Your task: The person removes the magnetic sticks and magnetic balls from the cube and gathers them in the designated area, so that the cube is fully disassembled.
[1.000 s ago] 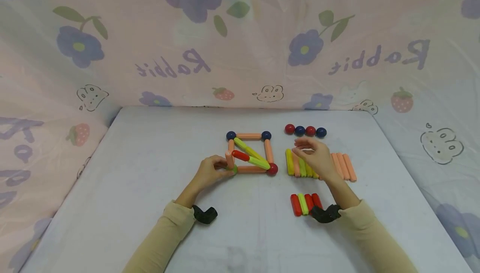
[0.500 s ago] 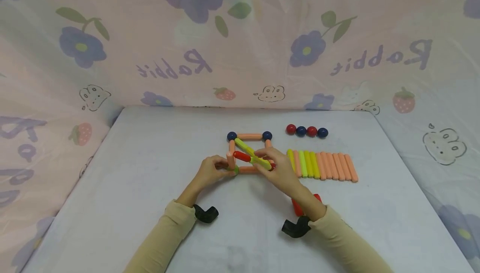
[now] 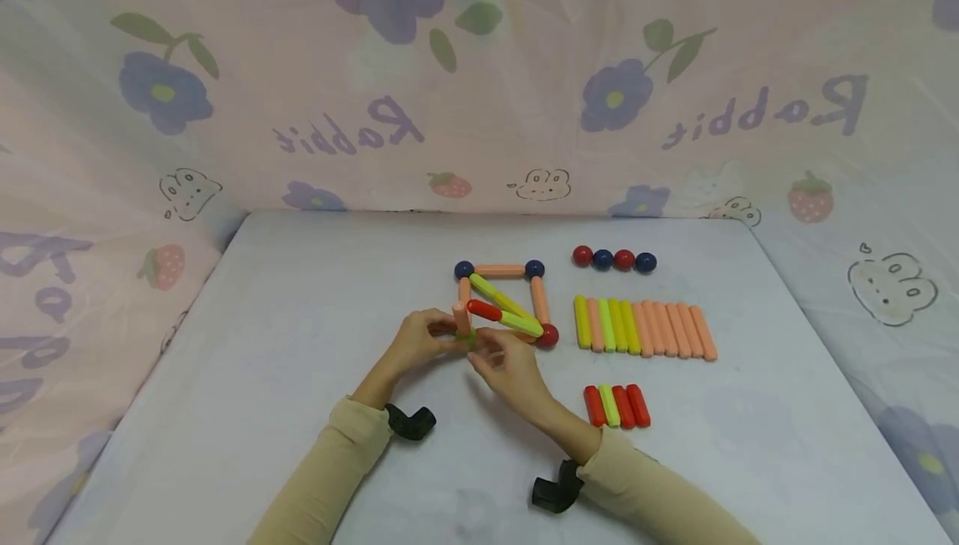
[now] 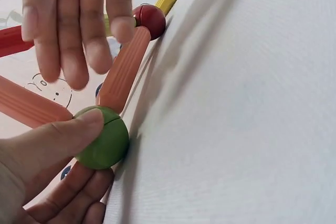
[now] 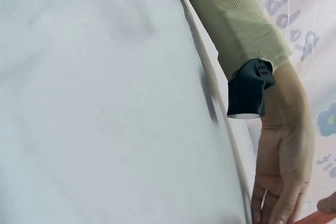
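My left hand (image 3: 419,347) pinches a green ball (image 4: 109,141) between thumb and fingers at the near left corner of a square frame of peach sticks and balls. A peach stick (image 3: 461,318) rises from that ball, and another peach stick (image 4: 125,69) joins it to a red ball (image 3: 549,335). My right hand (image 3: 514,366) hovers at the near side with its fingers extended, overlapping this stick; in the left wrist view its fingers (image 4: 76,45) hang straight above the green ball. A red-and-lime stick (image 3: 487,310) slants up from the red ball. A yellow stick (image 3: 489,289) runs diagonally across the frame.
Two blue balls (image 3: 464,270) form the frame's far corners. To the right lies a row of yellow, lime and peach sticks (image 3: 648,329). Behind it sit several red and blue balls (image 3: 603,260); nearer me are short red and lime sticks (image 3: 623,406).
My right hand has moved left and toward me, from over the stick row, past the red-and-lime stick, to beside the green ball. My left hand stays on the green ball.
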Tool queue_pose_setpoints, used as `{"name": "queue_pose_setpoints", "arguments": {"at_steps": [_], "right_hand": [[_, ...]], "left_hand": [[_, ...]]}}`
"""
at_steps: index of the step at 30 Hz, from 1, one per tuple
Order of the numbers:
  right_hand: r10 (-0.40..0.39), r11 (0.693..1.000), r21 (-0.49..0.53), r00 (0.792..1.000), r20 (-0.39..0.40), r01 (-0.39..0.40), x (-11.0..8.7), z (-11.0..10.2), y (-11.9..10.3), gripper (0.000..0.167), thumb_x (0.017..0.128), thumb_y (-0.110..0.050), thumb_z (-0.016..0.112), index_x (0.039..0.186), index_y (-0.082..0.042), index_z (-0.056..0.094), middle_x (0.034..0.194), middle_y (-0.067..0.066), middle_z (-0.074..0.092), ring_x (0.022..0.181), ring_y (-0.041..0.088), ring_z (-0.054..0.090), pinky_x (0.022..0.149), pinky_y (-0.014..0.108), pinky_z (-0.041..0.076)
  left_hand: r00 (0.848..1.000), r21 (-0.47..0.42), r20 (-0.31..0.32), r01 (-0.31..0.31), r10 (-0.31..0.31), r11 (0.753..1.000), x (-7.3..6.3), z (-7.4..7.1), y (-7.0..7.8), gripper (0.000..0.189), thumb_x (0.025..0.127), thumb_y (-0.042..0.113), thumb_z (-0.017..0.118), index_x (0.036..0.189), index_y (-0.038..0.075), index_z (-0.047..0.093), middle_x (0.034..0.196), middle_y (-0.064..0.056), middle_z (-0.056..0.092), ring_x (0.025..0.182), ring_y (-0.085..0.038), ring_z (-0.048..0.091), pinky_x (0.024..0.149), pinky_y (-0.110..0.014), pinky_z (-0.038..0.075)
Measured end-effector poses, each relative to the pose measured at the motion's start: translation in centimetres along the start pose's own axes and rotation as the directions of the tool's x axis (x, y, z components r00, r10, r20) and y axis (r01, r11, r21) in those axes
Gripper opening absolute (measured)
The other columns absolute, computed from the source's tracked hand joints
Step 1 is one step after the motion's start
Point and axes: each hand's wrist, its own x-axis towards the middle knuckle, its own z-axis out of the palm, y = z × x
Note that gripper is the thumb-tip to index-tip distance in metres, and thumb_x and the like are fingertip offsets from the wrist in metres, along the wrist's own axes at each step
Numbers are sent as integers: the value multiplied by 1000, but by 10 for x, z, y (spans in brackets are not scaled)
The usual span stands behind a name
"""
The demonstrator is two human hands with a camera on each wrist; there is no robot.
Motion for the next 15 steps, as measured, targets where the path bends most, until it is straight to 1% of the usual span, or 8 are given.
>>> {"name": "queue_pose_setpoints", "arguments": {"at_steps": [3, 5, 9, 12, 15], "right_hand": [[27, 1000, 14, 1000, 8, -27, 7, 7, 3, 32, 86, -4, 69, 115, 6, 64, 86, 16, 71, 73, 19, 65, 63, 15, 54], [35, 999, 19, 999, 25, -36, 12, 11, 6, 32, 87, -5, 67, 117, 7, 62, 83, 16, 70, 67, 15, 61, 59, 11, 49], [30, 999, -14, 999, 17, -30, 19, 16, 10, 31, 88, -5, 66, 115, 9, 62, 78, 17, 69, 61, 9, 56, 53, 11, 44], [28, 999, -37, 1000, -11, -29, 23, 19, 11, 27, 87, -5, 66, 111, 8, 65, 76, 17, 68, 61, 10, 54, 53, 11, 43], [43, 999, -28, 999, -31, -44, 25, 19, 11, 25, 87, -4, 68, 109, 7, 66, 75, 17, 67, 61, 11, 54, 54, 11, 44]], "left_hand": [[1000, 14, 13, -2, 2, 1000, 1, -3, -1, 33, 75, 4, 80, 104, -5, 70, 104, -22, 72, 101, -34, 70, 92, -41, 57], [1000, 14, 21, 2, -2, 1000, 1, -5, -2, 32, 75, 4, 80, 105, -5, 70, 105, -22, 72, 102, -34, 69, 93, -42, 56], [999, 19, 31, -14, 13, 1000, 1, -5, -2, 30, 77, 2, 78, 105, -6, 70, 105, -23, 71, 102, -35, 69, 93, -43, 56], [1000, 13, 26, 0, -1, 1000, 1, -4, -2, 29, 77, 2, 77, 104, -5, 71, 104, -23, 72, 100, -35, 69, 92, -42, 56], [1000, 7, 22, 17, -17, 1000, 1, -2, -2, 28, 77, 3, 78, 104, -4, 72, 103, -21, 72, 99, -34, 70, 91, -42, 57]]}}
